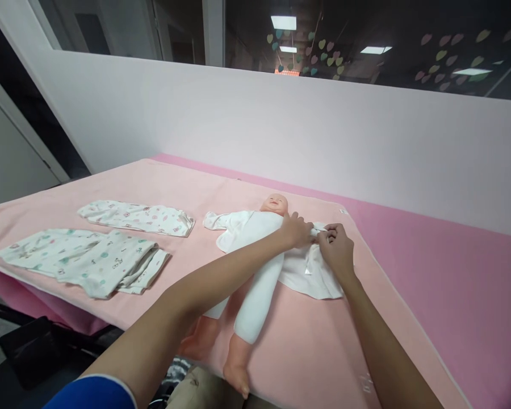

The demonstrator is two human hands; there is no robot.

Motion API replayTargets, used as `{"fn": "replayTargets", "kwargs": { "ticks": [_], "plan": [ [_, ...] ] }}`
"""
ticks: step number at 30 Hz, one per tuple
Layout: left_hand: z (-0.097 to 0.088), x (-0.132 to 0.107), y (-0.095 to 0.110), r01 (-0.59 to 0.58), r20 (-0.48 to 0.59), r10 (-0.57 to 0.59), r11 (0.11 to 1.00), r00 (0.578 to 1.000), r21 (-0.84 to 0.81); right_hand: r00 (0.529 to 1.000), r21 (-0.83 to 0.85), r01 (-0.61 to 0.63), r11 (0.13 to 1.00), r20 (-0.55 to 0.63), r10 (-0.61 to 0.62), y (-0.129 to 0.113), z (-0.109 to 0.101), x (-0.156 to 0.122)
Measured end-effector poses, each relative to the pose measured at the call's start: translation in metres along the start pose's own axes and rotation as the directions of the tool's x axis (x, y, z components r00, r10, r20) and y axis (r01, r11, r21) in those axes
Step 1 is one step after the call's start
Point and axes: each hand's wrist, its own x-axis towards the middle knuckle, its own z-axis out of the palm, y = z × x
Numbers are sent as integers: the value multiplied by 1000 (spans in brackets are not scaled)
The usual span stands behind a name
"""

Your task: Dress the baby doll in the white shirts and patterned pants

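Note:
A baby doll [274, 204] lies face up, its head away from me, in white clothing with bare feet toward me. A white baby shirt [315, 281] spreads open beneath it, one sleeve [215, 220] covering the doll's arm on the left. My left hand [297, 230] reaches across the doll's chest, fingers curled around the white sleeve by the doll's other arm, which it mostly hides. Close beside it, my right hand [337, 247] pinches the end of that same sleeve. A small white tag [308, 267] shows on the shirt.
On the left of the pink blanket [306, 341] lie folded printed baby clothes [138, 217] and a larger printed garment [80, 258]. A white wall [323, 136] with windows above stands behind the table. Bright pink table surface [451, 267] shows at right.

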Motion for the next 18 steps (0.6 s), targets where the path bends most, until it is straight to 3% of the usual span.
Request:
{"fn": "replayTargets", "kwargs": {
  "ticks": [3,6,9,13,16,18],
  "plan": [
    [-5,1,-6,-22,46,23,999,999,-29,996,-132,63,989,67,-54,-4,-2,-7],
    [-7,-15,-34,-134,-36,132,989,991,-62,987,-278,140,950,119,-111,-6,-3,-14],
    [-3,-26,-56,-154,-183,120,971,976,-183,964,-243,242,939,171,-204,-28,13,-17],
    [-2,-22,-62,-161,-276,27,864,961,-476,919,-123,331,935,265,-291,-71,38,-15],
    [-9,-38,-86,-251,-338,61,795,939,-553,899,-14,331,944,309,-310,-72,25,-16],
    [-12,-66,-125,-233,-349,55,837,936,-494,878,72,341,937,333,-345,-53,-2,-23]
  ]
}}
